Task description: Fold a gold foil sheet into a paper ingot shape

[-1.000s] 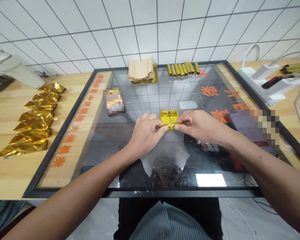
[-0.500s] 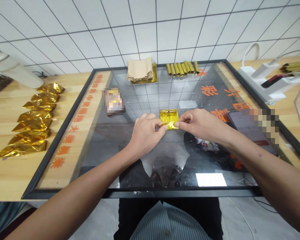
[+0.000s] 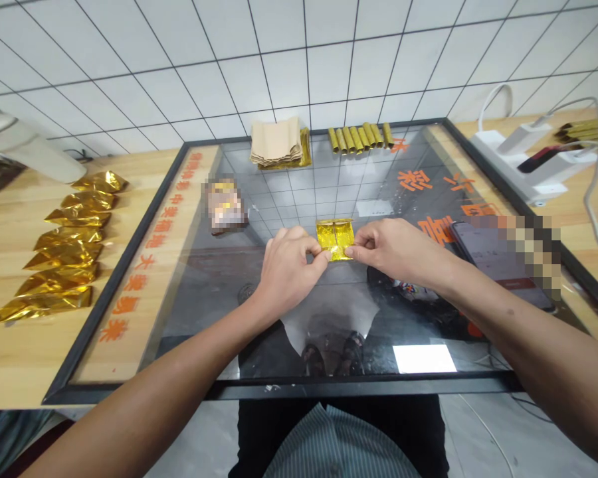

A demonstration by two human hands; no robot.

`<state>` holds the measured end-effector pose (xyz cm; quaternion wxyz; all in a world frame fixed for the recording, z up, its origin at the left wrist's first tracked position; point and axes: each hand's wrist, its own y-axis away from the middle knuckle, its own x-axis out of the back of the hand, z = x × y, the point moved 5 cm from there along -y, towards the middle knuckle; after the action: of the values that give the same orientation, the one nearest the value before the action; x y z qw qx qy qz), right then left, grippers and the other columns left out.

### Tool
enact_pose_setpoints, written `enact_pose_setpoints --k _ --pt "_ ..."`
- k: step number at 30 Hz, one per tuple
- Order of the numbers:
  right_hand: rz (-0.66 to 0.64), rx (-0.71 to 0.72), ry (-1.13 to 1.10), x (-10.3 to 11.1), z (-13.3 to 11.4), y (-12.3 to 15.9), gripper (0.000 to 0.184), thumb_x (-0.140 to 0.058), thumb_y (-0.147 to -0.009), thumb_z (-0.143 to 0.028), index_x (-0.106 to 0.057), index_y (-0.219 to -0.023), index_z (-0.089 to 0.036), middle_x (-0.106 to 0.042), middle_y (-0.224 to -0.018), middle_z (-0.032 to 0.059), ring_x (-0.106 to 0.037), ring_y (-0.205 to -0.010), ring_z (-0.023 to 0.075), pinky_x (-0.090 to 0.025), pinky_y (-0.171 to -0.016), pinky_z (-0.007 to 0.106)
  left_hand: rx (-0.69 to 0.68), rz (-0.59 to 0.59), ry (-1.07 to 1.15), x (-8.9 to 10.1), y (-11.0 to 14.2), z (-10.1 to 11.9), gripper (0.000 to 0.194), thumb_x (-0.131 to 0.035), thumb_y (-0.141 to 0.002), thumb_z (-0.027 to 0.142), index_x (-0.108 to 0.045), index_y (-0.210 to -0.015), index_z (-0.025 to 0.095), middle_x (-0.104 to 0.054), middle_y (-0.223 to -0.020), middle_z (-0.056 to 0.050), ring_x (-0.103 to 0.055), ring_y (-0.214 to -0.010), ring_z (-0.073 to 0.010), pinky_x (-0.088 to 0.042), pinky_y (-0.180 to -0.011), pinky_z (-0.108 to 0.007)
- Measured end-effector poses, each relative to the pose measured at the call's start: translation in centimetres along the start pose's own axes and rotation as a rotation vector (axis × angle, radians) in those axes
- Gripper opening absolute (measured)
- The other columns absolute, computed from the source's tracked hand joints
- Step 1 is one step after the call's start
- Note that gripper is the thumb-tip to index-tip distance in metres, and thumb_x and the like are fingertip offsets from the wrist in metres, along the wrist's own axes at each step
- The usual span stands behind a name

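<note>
L hand (image 3: 292,269): mostly curled, thumb + fingertips pinching near-L corner of gold wrapper (image 3: 335,234). R hand (image 3: 396,251): same, thumb + index closed on near-R corner. Wrapper's abt mid of black-framed glass top (image 3: 194,312), well in from all edges, brown strip along its far side. Far edge: brown paper stack (image 3: 276,143) w/ gold sheets (image 3: 305,149) under, row of gold tubes (image 3: 359,138) to R. Phone (image 3: 493,255) nr R edge; pixelated pack (image 3: 226,207) twd far-L corner. Gold foil packets (image 3: 70,245) lined up past L edge, on wood; power strip (image 3: 503,162) just off far-R corner.
</note>
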<state>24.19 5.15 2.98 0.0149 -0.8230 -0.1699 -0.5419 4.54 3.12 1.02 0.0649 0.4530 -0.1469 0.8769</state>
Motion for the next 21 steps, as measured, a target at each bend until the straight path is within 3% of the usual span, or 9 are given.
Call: enact_pose_setpoints --k 21 --pt "-0.001 -0.041 -0.021 -0.24 0.01 -0.29 0.027 -0.071 -0.092 -0.039 -0.069 -0.07 -0.024 -0.069 -0.07 0.0 -0.056 -0.065 0.0164 -0.037 -0.062 0.034 0.004 0.024 -0.042 -0.28 0.22 -0.01 0.023 -0.074 -0.094 0.026 -0.065 -0.072 0.022 -0.068 -0.095 -0.003 -0.058 -0.1 -0.0268 -0.044 -0.088 -0.043"
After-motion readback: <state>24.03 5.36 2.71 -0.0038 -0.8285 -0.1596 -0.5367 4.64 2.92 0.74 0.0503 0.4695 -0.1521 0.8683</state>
